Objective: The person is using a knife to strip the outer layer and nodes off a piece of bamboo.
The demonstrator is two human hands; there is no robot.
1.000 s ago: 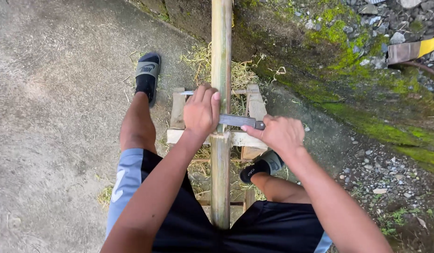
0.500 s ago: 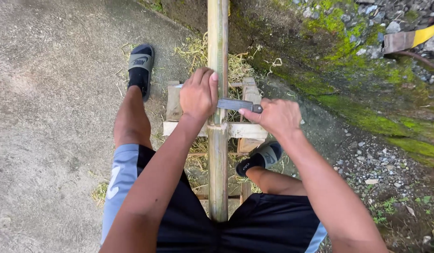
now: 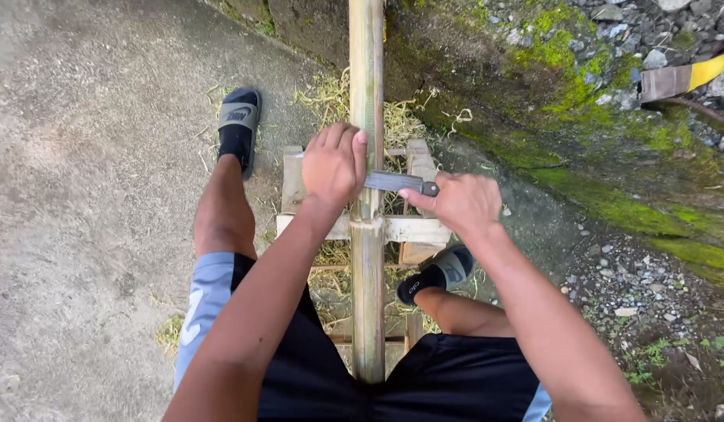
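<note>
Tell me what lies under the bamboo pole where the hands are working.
Under the bamboo pole sits a low wooden frame with straw-like shavings around it. The left hand and knife blade cover the pole there, and the right hand hides the handle.

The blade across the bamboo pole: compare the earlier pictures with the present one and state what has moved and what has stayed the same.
Little changed. The blade and both hands shifted very slightly along the bamboo pole. The left hand still presses its far end, the right hand still grips the handle. The pole still lies on the wooden frame; both feet stay planted.
</note>
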